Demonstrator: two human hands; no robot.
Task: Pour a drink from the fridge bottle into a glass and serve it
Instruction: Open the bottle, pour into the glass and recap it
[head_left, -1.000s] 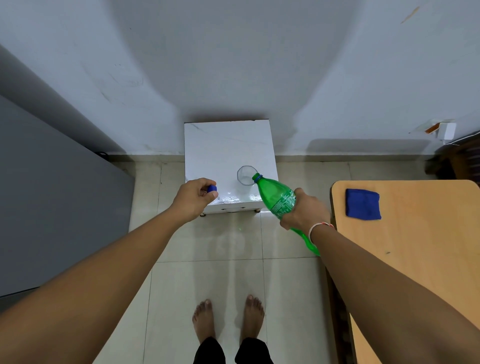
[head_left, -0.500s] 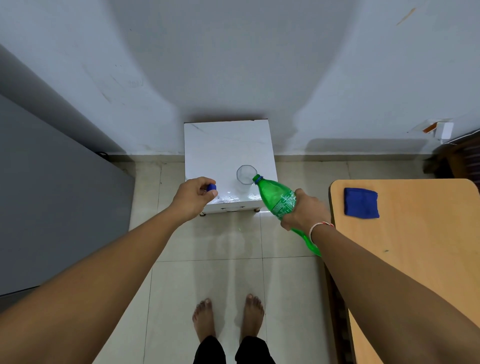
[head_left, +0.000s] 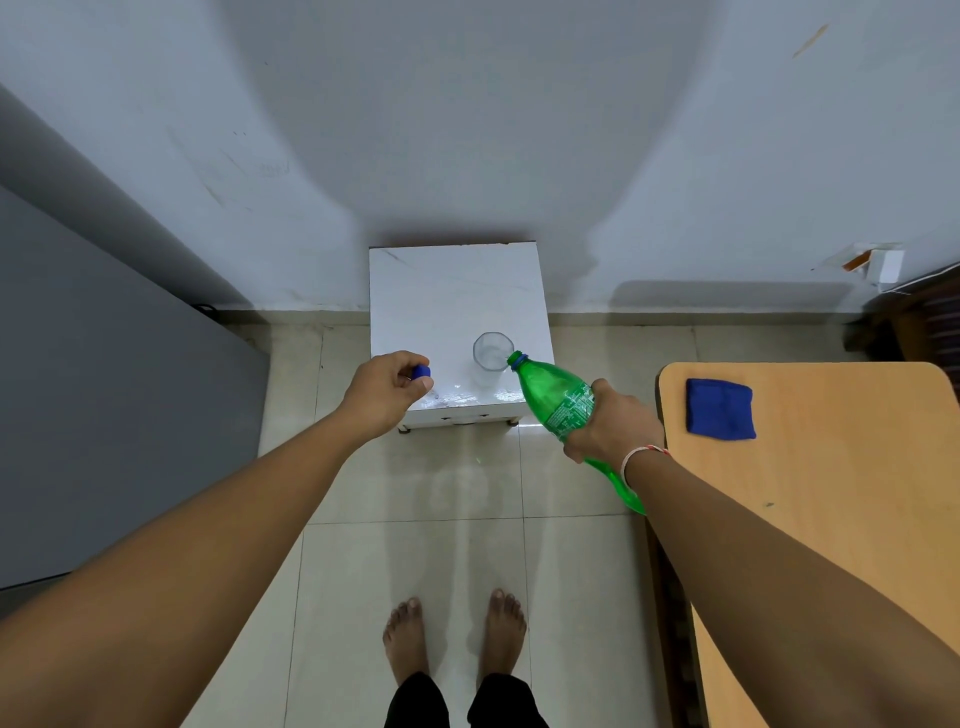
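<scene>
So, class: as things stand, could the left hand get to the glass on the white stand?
Probably yes. The left hand is beside the glass over the same white stand, with bare surface between them. But it already pinches the blue cap, and the green bottle mouth sits at the glass's far rim.

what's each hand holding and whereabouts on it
The right hand grips the green bottle around its lower body. The left hand pinches the blue cap at its fingertips.

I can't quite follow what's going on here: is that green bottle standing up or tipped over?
Tipped. The right hand holds the green bottle slanted, its uncapped mouth at the rim of the glass; the left hand holds the blue cap.
</scene>
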